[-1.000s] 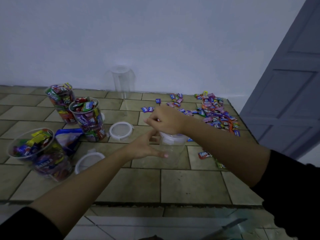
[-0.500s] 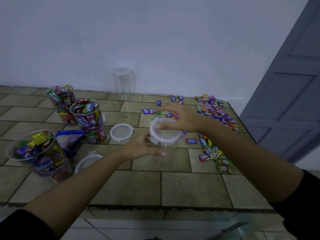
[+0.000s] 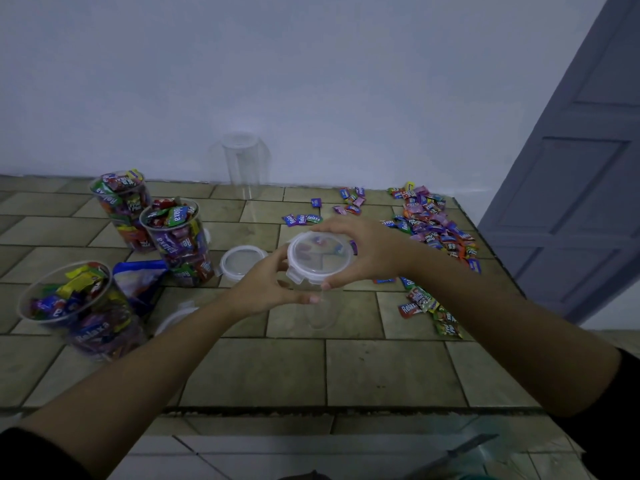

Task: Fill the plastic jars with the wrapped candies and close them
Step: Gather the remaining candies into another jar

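Both hands meet over the middle of the counter. The left hand point(image 3: 263, 292) curls its fingers round the upper wall of an empty clear jar point(image 3: 320, 315), just under the rim. The right hand point(image 3: 367, 251) grips the white-rimmed lid point(image 3: 318, 254) from the right, thumb on the near edge and fingers over the far edge. The lid sits on the jar's mouth; whether it is pressed shut cannot be told.

Toward the front-left corner stands an open jar full of candies point(image 3: 69, 306), with a loose lid point(image 3: 173, 315) partly hidden behind the left forearm. A small heap of wrapped candies point(image 3: 433, 311) lies to the right of the hands.

Farther back on the left lie a blue bag point(image 3: 138, 280) and a second loose lid point(image 3: 242, 263), beside two more filled jars point(image 3: 176, 240), both uncapped. The main candy pile point(image 3: 433, 220) spreads along the right edge toward the far-right corner. Another empty jar point(image 3: 246, 164) stands at the far edge against the wall.
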